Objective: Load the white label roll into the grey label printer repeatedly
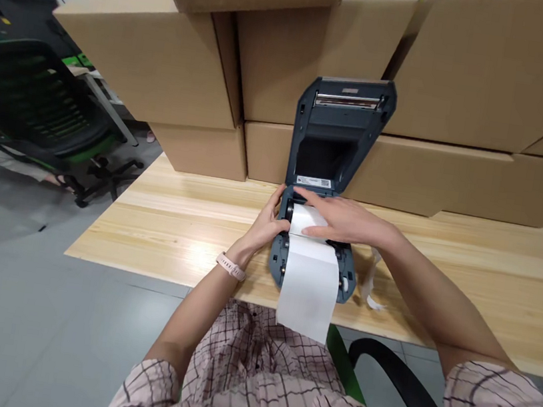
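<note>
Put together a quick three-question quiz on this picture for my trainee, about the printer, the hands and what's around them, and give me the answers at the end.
1. True or false: the printer's lid stands raised.

2. Multiple choice: what stands directly behind the printer?
A) A row of bottles
B) Cardboard boxes
C) A second printer

3. Short answer: which hand reaches over the white paper?

Key:
1. True.
2. B.
3. The right hand; the left hand is at the printer's side.
</note>
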`<state>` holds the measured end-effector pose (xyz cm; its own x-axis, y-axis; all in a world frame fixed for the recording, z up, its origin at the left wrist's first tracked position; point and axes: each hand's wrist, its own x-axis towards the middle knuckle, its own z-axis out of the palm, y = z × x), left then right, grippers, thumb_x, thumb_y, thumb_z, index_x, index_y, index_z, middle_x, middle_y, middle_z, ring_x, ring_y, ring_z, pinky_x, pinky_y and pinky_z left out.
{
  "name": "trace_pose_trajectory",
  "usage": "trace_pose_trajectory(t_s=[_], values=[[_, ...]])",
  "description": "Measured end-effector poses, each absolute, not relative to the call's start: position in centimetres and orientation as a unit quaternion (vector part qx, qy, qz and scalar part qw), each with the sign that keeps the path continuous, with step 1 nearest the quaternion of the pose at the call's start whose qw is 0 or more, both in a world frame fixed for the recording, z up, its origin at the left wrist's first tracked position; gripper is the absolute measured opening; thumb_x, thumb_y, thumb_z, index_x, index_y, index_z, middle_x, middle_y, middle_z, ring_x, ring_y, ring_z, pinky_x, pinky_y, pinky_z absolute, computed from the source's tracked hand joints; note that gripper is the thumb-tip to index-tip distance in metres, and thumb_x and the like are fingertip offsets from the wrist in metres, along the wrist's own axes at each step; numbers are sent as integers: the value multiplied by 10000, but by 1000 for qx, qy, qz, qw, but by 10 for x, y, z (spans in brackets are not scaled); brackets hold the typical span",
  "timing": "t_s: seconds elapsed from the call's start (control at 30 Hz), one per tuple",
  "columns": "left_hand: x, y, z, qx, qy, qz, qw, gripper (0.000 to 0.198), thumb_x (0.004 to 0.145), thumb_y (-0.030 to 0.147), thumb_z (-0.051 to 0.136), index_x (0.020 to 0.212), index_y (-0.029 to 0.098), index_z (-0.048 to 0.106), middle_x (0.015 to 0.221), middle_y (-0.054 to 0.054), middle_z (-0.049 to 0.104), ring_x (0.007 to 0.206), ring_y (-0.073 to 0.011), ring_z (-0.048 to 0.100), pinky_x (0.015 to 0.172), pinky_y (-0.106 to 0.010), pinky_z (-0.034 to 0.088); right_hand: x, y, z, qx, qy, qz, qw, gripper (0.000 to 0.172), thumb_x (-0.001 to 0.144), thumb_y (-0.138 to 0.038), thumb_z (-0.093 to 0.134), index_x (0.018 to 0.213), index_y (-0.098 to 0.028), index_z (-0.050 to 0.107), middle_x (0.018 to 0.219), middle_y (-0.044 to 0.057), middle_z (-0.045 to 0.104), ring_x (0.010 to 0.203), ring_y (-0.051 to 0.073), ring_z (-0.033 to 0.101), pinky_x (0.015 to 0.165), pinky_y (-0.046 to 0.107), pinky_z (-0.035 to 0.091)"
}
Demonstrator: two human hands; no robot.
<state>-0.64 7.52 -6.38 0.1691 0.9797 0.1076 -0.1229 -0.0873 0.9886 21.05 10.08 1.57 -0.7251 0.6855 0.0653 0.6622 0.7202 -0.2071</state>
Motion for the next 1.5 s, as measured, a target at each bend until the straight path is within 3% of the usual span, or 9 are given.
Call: trace_pose_trajectory(t_s=[0.2, 0.43, 0.6, 0.83, 1.0, 1.17, 1.33, 1.43, 1.5], values=[[-3, 78, -64, 540, 379, 521, 541, 1225, 549, 122, 648, 1700, 203, 239, 1758, -155, 340, 1623, -379, 352, 1341, -538, 302, 204, 117, 11, -343, -932, 112, 47, 1044, 794, -495, 785, 1697, -242, 327, 1371, 149, 755, 1085, 380, 773, 868, 450, 588], [-1, 73, -62, 534, 385, 534, 531, 1140, 552, 99, 634, 1649, 200, 338, 1737, -132, 394, 1638, -323, 339, 1366, -473, 265, 257, 95, 61, -263, -906, 276, 184, 1027, 739, -532, 846, 1643, -290, 424, 1423, 75, 699, 1200, 318, 714, 1004, 446, 605], [1, 72, -62, 538, 386, 531, 529, 1122, 559, 114, 625, 1642, 220, 352, 1732, -107, 405, 1645, -308, 331, 1375, -454, 246, 320, 85, 77, -367, -842, 246, 310, 1119, 651, -682, 908, 1618, -350, 452, 1440, 89, 666, 1237, 321, 687, 969, 450, 590], [2, 71, -59, 540, 380, 524, 537, 1125, 569, 139, 627, 1651, 221, 330, 1729, -109, 408, 1647, -324, 319, 1376, -481, 236, 325, 117, 33, -480, -812, 214, 252, 1031, 707, -386, 857, 1627, -203, 427, 1437, 171, 668, 1182, 354, 710, 951, 492, 613], [2, 69, -54, 532, 386, 523, 543, 1134, 550, 134, 636, 1640, 235, 342, 1739, -94, 396, 1669, -323, 261, 1383, -458, 215, 314, 139, -6, -448, -802, 336, 207, 1032, 730, -389, 842, 1642, -276, 373, 1382, 110, 711, 1198, 357, 721, 1048, 553, 608], [1, 68, -55, 525, 382, 529, 546, 1086, 566, 123, 657, 1612, 254, 398, 1717, -88, 432, 1662, -336, 274, 1375, -485, 256, 336, 130, -18, -456, -735, 446, 232, 1095, 761, -456, 882, 1684, -338, 305, 1573, 112, 603, 1393, 374, 634, 1169, 596, 543], [2, 67, -59, 523, 377, 541, 540, 1002, 608, 98, 660, 1574, 282, 463, 1699, -64, 460, 1638, -316, 332, 1363, -470, 296, 391, 98, -32, -437, -646, 531, 331, 857, 832, -483, 844, 1584, -507, 435, 1672, 5, 515, 1585, 324, 444, 1280, 602, 428], [4, 67, -61, 515, 379, 552, 536, 994, 607, 91, 657, 1565, 275, 468, 1695, -69, 466, 1628, -312, 354, 1363, -462, 290, 400, 83, -45, -432, -634, 575, 284, 781, 800, -439, 880, 1508, -483, 552, 1659, 12, 534, 1553, 328, 490, 1167, 563, 553], [5, 67, -61, 512, 380, 557, 532, 997, 601, 86, 649, 1564, 265, 465, 1692, -77, 468, 1625, -308, 360, 1364, -452, 284, 393, 78, -51, -424, -653, 573, 255, 685, 796, -430, 891, 1436, -369, 654, 1542, 81, 652, 1394, 314, 644, 1042, 473, 626]])
